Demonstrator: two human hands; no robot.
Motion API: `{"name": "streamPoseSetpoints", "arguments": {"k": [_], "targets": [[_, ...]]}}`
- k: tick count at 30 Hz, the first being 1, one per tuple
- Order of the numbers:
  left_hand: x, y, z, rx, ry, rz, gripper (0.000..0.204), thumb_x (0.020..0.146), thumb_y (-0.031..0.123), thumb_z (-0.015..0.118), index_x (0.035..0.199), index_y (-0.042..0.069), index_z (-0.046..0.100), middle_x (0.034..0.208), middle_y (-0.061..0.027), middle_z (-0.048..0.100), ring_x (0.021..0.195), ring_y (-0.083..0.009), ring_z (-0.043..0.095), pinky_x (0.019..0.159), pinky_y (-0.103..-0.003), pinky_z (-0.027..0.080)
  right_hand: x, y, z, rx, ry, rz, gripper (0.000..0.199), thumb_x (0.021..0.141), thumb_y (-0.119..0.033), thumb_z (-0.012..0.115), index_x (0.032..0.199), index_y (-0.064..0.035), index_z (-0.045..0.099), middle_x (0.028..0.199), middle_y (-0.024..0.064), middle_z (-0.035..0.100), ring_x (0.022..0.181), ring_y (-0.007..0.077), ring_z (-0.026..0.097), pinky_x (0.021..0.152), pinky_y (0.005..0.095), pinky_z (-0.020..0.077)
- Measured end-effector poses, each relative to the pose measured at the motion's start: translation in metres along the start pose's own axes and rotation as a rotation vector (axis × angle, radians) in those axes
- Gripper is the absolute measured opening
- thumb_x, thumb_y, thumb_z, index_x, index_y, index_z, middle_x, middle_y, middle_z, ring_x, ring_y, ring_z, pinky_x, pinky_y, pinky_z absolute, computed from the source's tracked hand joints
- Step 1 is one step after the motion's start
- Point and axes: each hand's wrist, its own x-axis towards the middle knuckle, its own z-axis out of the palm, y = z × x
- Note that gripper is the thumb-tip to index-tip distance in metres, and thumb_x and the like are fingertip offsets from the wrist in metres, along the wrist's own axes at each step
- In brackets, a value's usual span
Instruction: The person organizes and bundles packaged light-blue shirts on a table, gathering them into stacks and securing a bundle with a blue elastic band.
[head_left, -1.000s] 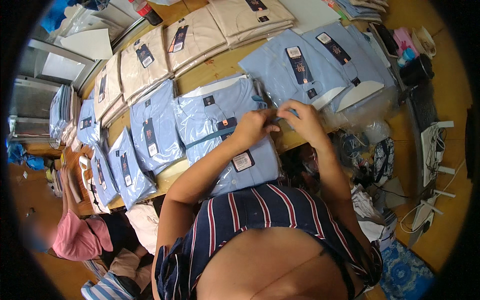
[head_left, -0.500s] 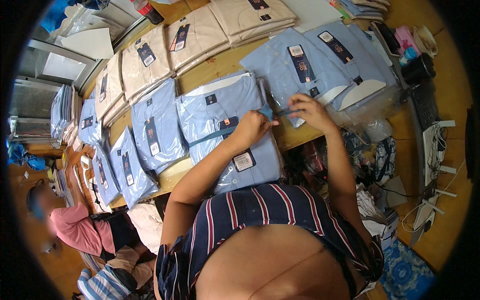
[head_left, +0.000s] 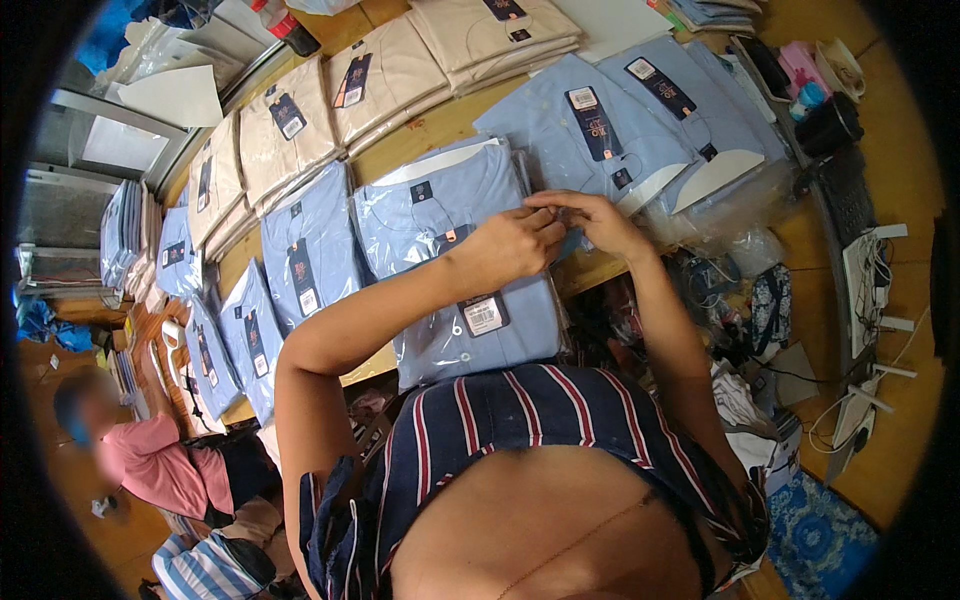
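In front of me lies a stack of light blue folded shirts (head_left: 485, 180) in clear plastic bags, with dark tags on the top one. My left hand (head_left: 515, 243) is closed in a loose fist above the stack's right edge. Against it, my right hand (head_left: 600, 222) has its fingers bent in a pinch. Both hands are on a teal-blue strip (head_left: 571, 243), of which a short piece shows between them. My left forearm crosses the top shirt and covers part of it. The strip's ends are hidden by my fingers.
More bagged blue shirts (head_left: 305, 235) lie to the left and others (head_left: 620, 115) to the right. Beige shirt stacks (head_left: 385, 75) line the far side of the wooden table. A person in a pink top (head_left: 165, 455) sits at lower left. A telephone (head_left: 850, 205) stands right.
My left hand has moved right and my hands have come together; the strip stretched between them is now mostly covered. My left elbow has swung outward to the left.
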Motion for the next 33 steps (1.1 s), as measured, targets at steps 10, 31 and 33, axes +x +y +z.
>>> {"name": "streamPoseSetpoints", "arguments": {"k": [10,31,33], "targets": [[-0.031,-0.007,-0.003,-0.203,0.247,-0.228,0.013,0.054,0.004,0.055,0.067,0.004,0.054,0.069,-0.0058,0.047,0.066,-0.0196,0.047,0.054,-0.028,0.039,0.02,-0.026,0.009,-0.563,0.163,-0.297,0.012,0.061,0.005,0.051,0.07,0.0003,0.057,0.071,0.0068,0.058,0.069,0.021,0.054,0.062,0.028,0.0432],[-0.113,0.028,-0.079,-1.687,1.39,-0.627,0.031,0.084,0.029,0.039,0.063,0.006,0.043,0.049,0.0027,0.023,0.041,-0.0085,0.019,0.045,-0.024,0.024,0.085,-0.126,0.064,0.897,-0.12,-0.029,0.028,0.085,-0.024,0.038,0.063,-0.0076,0.033,0.052,-0.0006,0.029,0.043,0.0064,0.023,0.04,0.0204,0.0231],[-0.129,0.035,-0.078,-1.73,1.47,-0.708,0.031,0.084,0.029,0.04,0.062,0.006,0.043,0.05,0.0026,0.023,0.041,-0.0089,0.019,0.046,-0.024,0.023,0.081,-0.127,0.051,0.74,-0.101,0.029,0.029,0.086,-0.023,0.037,0.062,-0.0074,0.032,0.051,-0.0009,0.029,0.043,0.0061,0.026,0.04,0.0196,0.024]]}}
